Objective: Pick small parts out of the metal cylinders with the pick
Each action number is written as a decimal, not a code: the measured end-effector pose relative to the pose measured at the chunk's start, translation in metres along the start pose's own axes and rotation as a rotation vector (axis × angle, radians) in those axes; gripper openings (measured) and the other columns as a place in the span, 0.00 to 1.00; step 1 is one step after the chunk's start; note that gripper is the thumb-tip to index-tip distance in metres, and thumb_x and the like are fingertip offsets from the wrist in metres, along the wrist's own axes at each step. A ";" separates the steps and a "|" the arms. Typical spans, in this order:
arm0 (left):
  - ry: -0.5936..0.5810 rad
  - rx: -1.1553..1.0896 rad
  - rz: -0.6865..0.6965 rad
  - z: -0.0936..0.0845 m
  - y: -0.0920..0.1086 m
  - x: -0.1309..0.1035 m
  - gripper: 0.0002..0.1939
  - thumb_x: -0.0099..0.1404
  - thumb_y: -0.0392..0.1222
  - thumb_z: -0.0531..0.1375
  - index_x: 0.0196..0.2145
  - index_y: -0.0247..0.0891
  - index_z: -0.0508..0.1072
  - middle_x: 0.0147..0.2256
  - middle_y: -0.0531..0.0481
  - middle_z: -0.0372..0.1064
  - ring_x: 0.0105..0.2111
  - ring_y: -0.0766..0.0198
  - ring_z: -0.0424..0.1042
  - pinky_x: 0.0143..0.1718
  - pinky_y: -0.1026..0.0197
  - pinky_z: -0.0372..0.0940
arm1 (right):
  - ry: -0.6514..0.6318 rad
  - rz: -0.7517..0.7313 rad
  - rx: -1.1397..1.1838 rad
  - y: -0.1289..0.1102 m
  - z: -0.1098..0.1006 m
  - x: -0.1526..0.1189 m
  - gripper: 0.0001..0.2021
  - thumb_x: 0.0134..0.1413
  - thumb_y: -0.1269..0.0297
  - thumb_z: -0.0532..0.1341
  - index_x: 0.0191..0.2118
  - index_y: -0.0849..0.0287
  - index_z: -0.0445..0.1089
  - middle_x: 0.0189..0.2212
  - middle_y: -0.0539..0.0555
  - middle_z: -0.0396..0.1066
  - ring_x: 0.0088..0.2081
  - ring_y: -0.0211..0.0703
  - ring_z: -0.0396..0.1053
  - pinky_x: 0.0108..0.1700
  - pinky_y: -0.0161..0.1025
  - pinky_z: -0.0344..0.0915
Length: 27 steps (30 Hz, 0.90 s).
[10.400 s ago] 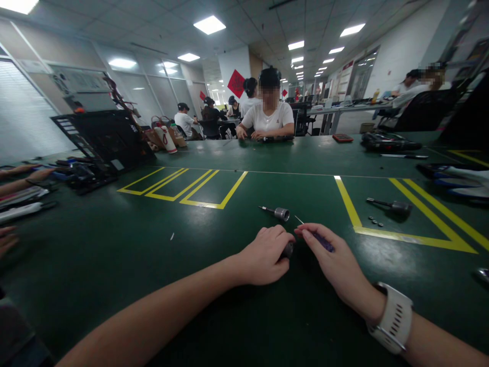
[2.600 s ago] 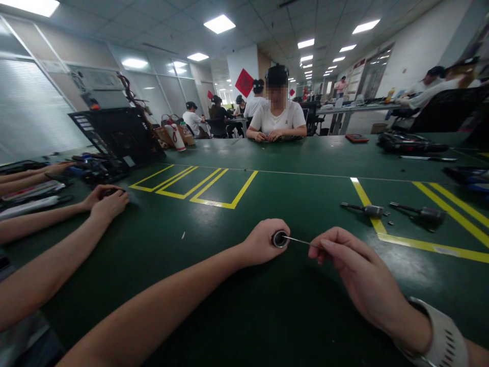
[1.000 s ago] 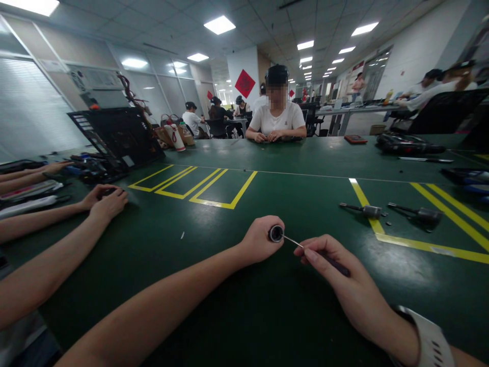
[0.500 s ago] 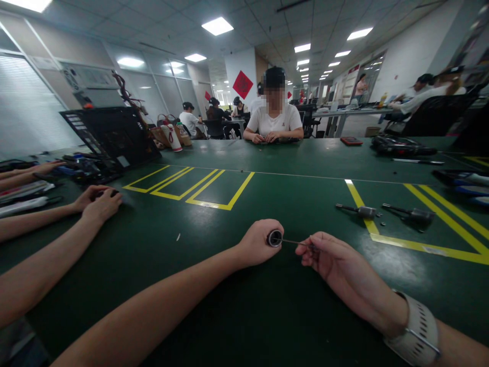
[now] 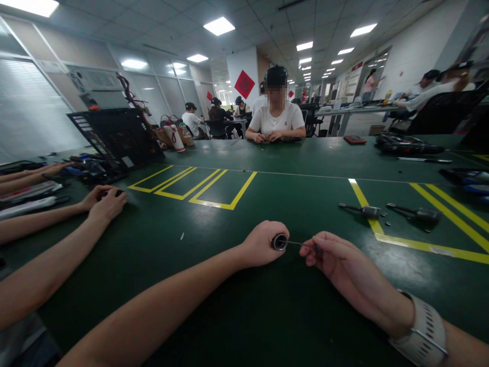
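My left hand (image 5: 263,244) is wrapped round a dark cylindrical part with a metal-rimmed open end (image 5: 279,242) facing me; the rest of it is hidden in my fist. A thin metal rod (image 5: 296,243) runs from inside that opening to my right hand (image 5: 336,252), which pinches its other end between thumb and fingers. The rod's exact kind is too small to make out. Right of my hands, two dark cylindrical parts with long shafts, a nearer one (image 5: 370,212) and a farther-right one (image 5: 426,216), lie by the yellow tape with a few tiny pieces.
A co-worker's hands (image 5: 107,204) hold a small dark item on the green table (image 5: 214,285) at left. Another person (image 5: 275,120) sits opposite. A black panel (image 5: 118,137) stands at back left; a power tool (image 5: 407,144) lies at back right.
The whole view has shifted slightly, so everything appears a little further right. My hands keep the same hold, with the rod still in the cylinder's opening.
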<state>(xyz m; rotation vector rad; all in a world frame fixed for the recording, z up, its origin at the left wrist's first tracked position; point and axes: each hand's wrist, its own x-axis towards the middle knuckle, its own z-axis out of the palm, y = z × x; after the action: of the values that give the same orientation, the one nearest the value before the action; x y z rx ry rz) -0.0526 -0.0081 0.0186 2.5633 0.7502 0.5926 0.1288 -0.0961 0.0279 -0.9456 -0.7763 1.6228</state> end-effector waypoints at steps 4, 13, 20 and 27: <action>0.003 0.000 -0.017 0.000 -0.001 -0.001 0.02 0.53 0.33 0.57 0.27 0.35 0.66 0.27 0.53 0.65 0.27 0.68 0.64 0.33 0.64 0.58 | 0.029 -0.010 -0.018 -0.001 -0.001 0.001 0.08 0.48 0.62 0.62 0.25 0.59 0.70 0.26 0.53 0.72 0.30 0.41 0.65 0.37 0.40 0.61; 0.016 -0.021 -0.029 -0.001 0.000 -0.001 0.02 0.54 0.33 0.57 0.28 0.36 0.66 0.27 0.53 0.65 0.28 0.68 0.64 0.34 0.64 0.58 | 0.093 -0.153 -0.173 -0.001 0.003 -0.005 0.09 0.51 0.61 0.60 0.25 0.58 0.70 0.26 0.52 0.70 0.30 0.42 0.64 0.35 0.41 0.60; 0.119 -0.090 -0.039 0.002 0.000 -0.001 0.03 0.52 0.32 0.57 0.26 0.35 0.65 0.24 0.55 0.61 0.25 0.69 0.61 0.28 0.66 0.56 | 0.104 -0.281 -0.668 0.008 0.009 -0.014 0.11 0.54 0.53 0.57 0.34 0.53 0.71 0.33 0.52 0.71 0.38 0.48 0.65 0.41 0.46 0.59; 0.124 -0.094 -0.030 0.001 0.000 -0.001 0.04 0.50 0.30 0.56 0.24 0.35 0.64 0.23 0.55 0.60 0.24 0.70 0.60 0.26 0.66 0.55 | 0.006 -0.105 -0.214 0.006 0.009 -0.009 0.09 0.54 0.57 0.59 0.33 0.56 0.71 0.36 0.53 0.72 0.41 0.45 0.66 0.46 0.45 0.60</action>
<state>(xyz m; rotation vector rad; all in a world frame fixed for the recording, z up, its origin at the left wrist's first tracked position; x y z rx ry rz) -0.0532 -0.0092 0.0174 2.4428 0.7805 0.7645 0.1189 -0.1065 0.0289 -1.0414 -0.9934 1.4654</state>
